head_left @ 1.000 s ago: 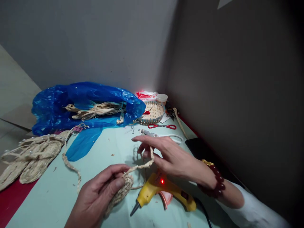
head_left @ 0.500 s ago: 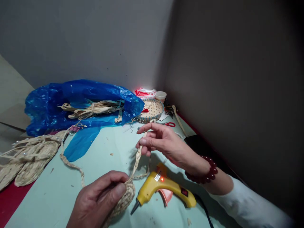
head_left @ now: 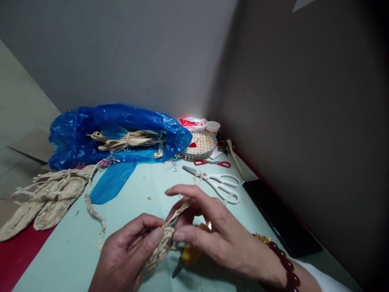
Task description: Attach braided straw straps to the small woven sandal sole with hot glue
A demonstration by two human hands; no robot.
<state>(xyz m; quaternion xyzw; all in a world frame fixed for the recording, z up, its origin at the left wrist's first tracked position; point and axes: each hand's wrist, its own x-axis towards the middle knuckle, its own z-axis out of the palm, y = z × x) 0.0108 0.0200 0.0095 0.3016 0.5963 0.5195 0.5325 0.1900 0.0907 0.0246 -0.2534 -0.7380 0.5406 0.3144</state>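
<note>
My left hand [head_left: 130, 251] grips a coiled, woven straw piece [head_left: 159, 249], its thumb pressed on the top near the tip. From that tip a braided straw cord [head_left: 178, 211] runs up into my right hand [head_left: 209, 227]. The cord passes among my right hand's curved fingers, while the thumb lies close by the woven piece's edge. Behind the right hand is a yellow glue gun [head_left: 191, 254], mostly hidden, its dark nozzle pointing down and left. White-handled scissors [head_left: 217, 182] lie just beyond my right fingers.
A blue plastic bag [head_left: 75, 125] with a straw bundle [head_left: 130, 140] lies at the back. Woven sandals [head_left: 57, 198] with beaded straps rest at left. Red-handled scissors [head_left: 212, 163], a shallow basket [head_left: 200, 145], a cup [head_left: 212, 127] and a black flat object [head_left: 281, 219] are near the right wall.
My right hand has come down and nearer to the woven piece, drawing the cord lower. It now covers most of the glue gun, and the white scissors have come into sight.
</note>
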